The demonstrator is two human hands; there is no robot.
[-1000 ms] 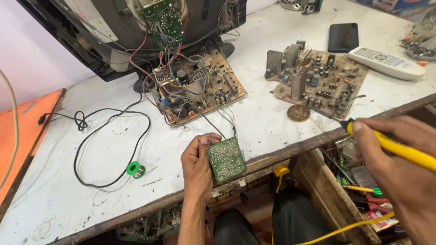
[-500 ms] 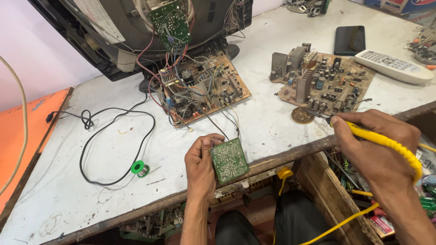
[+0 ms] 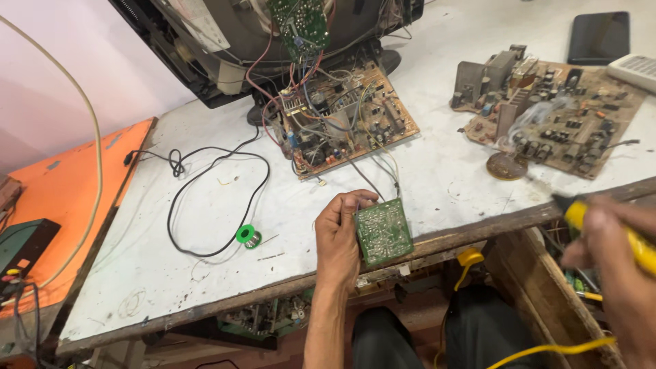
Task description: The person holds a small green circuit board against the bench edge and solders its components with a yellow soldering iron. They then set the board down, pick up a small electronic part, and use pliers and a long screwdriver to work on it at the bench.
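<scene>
Near bench edge, left hand (image 3: 338,239) (gripping) green board (image 3: 383,231).

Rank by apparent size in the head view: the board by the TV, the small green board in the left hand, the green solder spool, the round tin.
1. Board by the TV
2. Small green board, though its nearness to the camera enlarges it
3. Round tin
4. Solder spool, close to the tin in size, so this order is unsure

Your white workbench (image 3: 444,178) carries two brown circuit boards (image 3: 348,119) (image 3: 557,116), a black cable (image 3: 205,198), a green solder spool (image 3: 247,236), a round tin (image 3: 506,166) and a dark phone (image 3: 600,37).
</scene>
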